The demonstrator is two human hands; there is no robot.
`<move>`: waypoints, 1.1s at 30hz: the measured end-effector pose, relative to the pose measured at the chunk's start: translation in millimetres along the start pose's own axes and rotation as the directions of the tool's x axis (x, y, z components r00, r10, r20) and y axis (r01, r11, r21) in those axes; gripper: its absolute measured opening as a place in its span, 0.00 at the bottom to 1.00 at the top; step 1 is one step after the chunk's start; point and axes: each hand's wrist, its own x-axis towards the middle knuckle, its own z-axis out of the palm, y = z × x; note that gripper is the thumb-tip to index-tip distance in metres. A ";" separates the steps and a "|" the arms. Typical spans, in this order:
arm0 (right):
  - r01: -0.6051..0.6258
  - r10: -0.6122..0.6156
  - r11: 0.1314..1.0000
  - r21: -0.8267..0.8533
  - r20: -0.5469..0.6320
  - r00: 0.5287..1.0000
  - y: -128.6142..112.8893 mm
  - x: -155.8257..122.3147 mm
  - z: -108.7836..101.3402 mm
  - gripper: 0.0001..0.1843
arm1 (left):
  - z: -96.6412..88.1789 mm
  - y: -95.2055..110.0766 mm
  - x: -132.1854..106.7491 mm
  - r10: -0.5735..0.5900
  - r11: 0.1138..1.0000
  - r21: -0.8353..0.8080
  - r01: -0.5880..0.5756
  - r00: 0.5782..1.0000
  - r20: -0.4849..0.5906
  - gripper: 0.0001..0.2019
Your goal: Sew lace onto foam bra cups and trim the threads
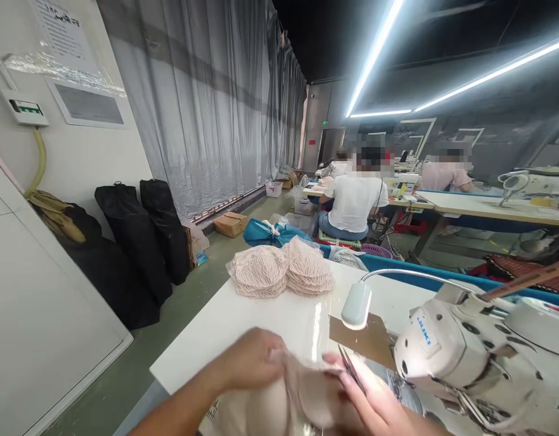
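My left hand (252, 358) is closed on the upper left edge of a beige bra cup (301, 399) at the near edge of the white table (243, 327). My right hand (374, 406) grips the cup's right side and also holds small dark snips (350, 368) against it. A stack of lace bra cups (283, 269) lies farther back on the table. The white sewing machine (461, 351) stands just to the right of my hands.
A small lamp on a gooseneck (357, 304) hangs over the table. Black bags (138, 236) and cardboard boxes (231, 223) line the left wall by a grey curtain. Two people sit at tables (483, 206) farther back, facing away. A blue bag (270, 233) lies behind the table.
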 end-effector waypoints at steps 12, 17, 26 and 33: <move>0.219 -0.201 0.969 0.112 -0.150 0.968 -68.1 85.6 20.6 0.13 | -111.8 47.4 21.4 0.151 0.988 -0.009 -0.152 0.985 -0.081 0.16; -0.266 0.214 0.904 0.336 0.185 0.959 -42.4 6.6 13.1 0.20 | -46.9 18.2 27.8 0.080 0.918 -0.388 0.076 0.925 0.371 0.22; -0.452 0.431 0.869 0.199 0.143 0.891 -28.5 -53.0 -29.4 0.25 | 49.1 30.8 49.1 0.238 0.841 -0.537 0.067 0.846 0.478 0.20; -0.475 0.475 0.865 0.164 0.037 0.879 -24.9 -84.7 -52.6 0.26 | 51.6 40.1 45.4 0.147 0.795 -0.583 0.166 0.881 0.450 0.21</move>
